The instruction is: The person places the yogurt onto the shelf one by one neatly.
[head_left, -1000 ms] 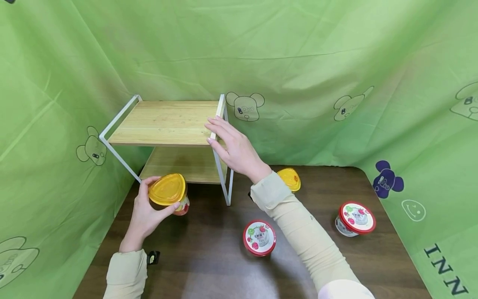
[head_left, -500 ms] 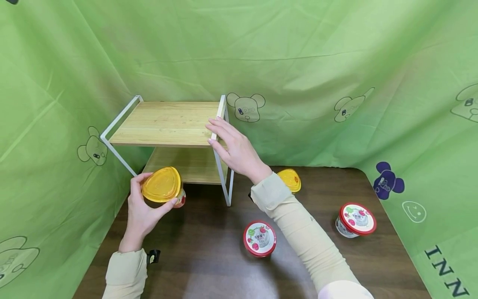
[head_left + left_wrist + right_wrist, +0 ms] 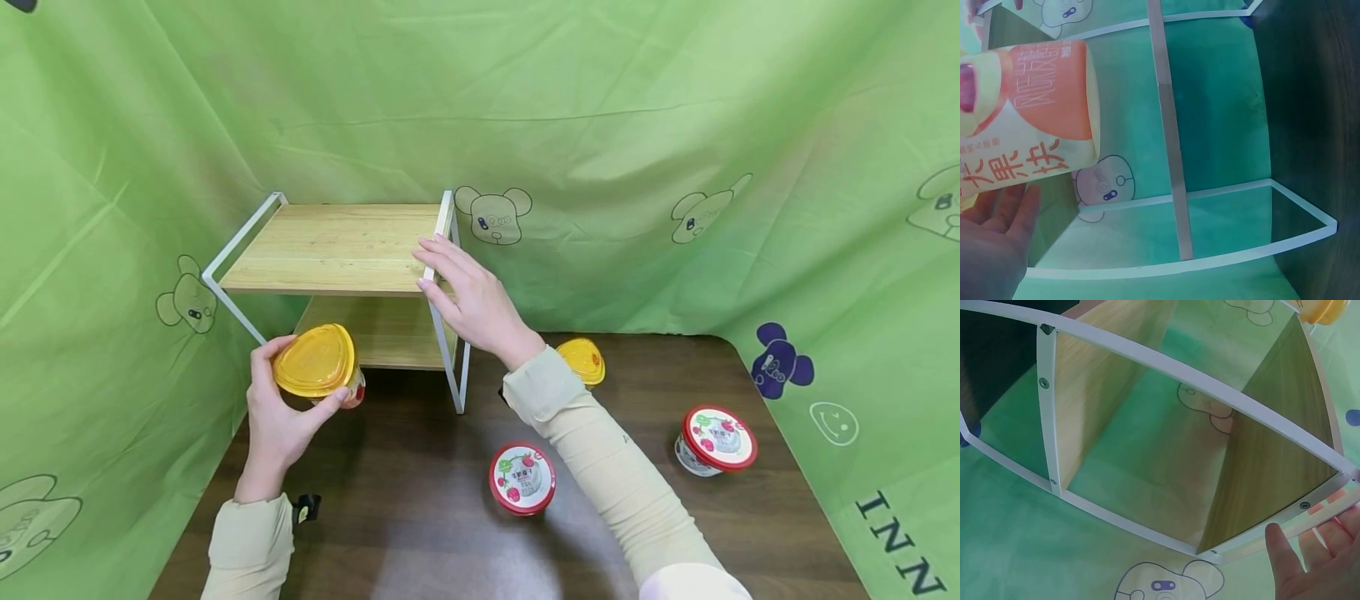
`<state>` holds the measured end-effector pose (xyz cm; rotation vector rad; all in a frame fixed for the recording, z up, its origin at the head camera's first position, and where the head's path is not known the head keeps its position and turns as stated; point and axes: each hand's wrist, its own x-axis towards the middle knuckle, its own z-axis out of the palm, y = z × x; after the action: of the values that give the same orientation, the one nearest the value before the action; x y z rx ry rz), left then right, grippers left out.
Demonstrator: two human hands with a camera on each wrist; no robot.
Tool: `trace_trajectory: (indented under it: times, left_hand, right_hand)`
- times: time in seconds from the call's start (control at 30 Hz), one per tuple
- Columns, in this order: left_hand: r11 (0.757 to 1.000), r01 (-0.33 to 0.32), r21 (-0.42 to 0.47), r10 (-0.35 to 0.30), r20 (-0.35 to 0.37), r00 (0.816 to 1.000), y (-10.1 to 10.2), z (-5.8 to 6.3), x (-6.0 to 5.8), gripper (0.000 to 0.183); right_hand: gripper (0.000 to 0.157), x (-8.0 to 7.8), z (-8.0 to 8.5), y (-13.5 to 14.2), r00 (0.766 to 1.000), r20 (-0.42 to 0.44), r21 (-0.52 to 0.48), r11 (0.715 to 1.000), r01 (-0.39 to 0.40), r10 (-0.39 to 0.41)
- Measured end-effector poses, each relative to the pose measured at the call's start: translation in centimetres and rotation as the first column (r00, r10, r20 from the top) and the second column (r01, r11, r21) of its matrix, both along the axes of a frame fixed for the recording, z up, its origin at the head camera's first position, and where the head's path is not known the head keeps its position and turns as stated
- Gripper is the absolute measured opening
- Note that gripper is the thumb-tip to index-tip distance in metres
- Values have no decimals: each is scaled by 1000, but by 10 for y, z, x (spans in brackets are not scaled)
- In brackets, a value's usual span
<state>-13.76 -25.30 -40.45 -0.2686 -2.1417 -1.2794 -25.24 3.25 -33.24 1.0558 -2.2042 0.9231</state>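
In the head view my left hand point(image 3: 279, 410) grips a yogurt cup point(image 3: 318, 363) with a yellow lid, thumb on its near side and fingers round its left. The cup is raised in front of the shelf's lower board, lid tilted up toward me. Its orange and white label shows in the left wrist view, where the cup point(image 3: 1041, 106) lies sideways in the picture. My right hand point(image 3: 476, 304) rests with extended fingers over the right top rail of a two-tier shelf point(image 3: 337, 246). In the right wrist view this hand point(image 3: 1319, 556) lies against the white rail, thumb outside it.
A red-lidded tub point(image 3: 522, 478) stands on the dark wooden table point(image 3: 420, 533), and another red-lidded tub point(image 3: 716, 439) is farther right. Behind my right forearm sits a second yellow-lidded cup point(image 3: 582, 361), partly hidden. Green printed cloth point(image 3: 600, 125) surrounds the table.
My left hand has carried the yogurt cup up and to the left, toward the shelf's left front leg. The right hand has stayed on the rail, and the tubs have not moved.
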Motion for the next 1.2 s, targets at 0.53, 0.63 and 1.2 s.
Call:
trace_trajectory:
  times: [0.53, 0.63, 1.2]
  left_hand:
    - [997, 9, 73, -5, -55, 998, 2, 21, -6, 95]
    - [997, 15, 75, -9, -72, 997, 7, 31, -3, 92]
    - [988, 28, 155, -2, -163, 987, -6, 39, -16, 89]
  right_hand:
    - [40, 0, 0, -1, 1000, 1, -11, 1000, -6, 6]
    - [40, 0, 0, -1, 1000, 4, -12, 1000, -5, 5]
    - [41, 1, -1, -2, 1000, 24, -7, 1000, 3, -3]
